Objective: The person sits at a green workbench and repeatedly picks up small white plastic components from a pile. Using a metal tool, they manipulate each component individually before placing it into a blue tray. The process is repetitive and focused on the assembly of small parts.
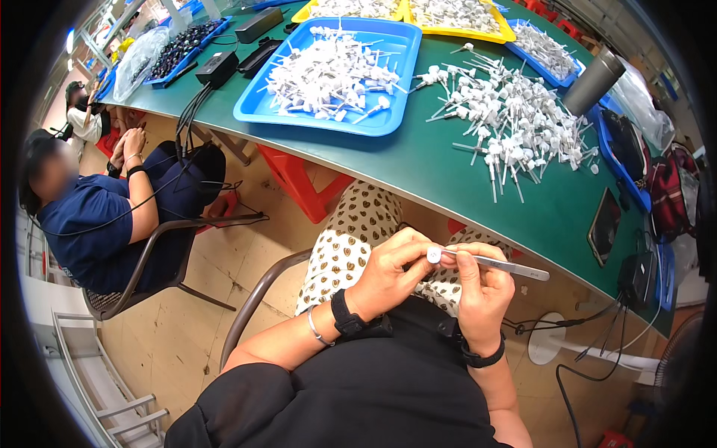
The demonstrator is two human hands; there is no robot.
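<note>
Above my lap, my left hand (392, 270) pinches a small white plastic piece with a round end (434, 255). My right hand (482, 291) grips metal tweezers (519, 269), whose narrow end points at that piece; whether the tips touch it I cannot tell. On the green table (441, 168) ahead lies a loose pile of white plastic pieces with thin stems (523, 116). Left of the pile, a blue tray (317, 128) carries a heap of similar pieces.
Yellow trays (467, 36) of white parts stand at the back. A grey metal tumbler (595, 82), a phone (604, 226) and black cables lie to the right. On the left, a seated person in navy (104, 224) is beside a black box (217, 68) with cables.
</note>
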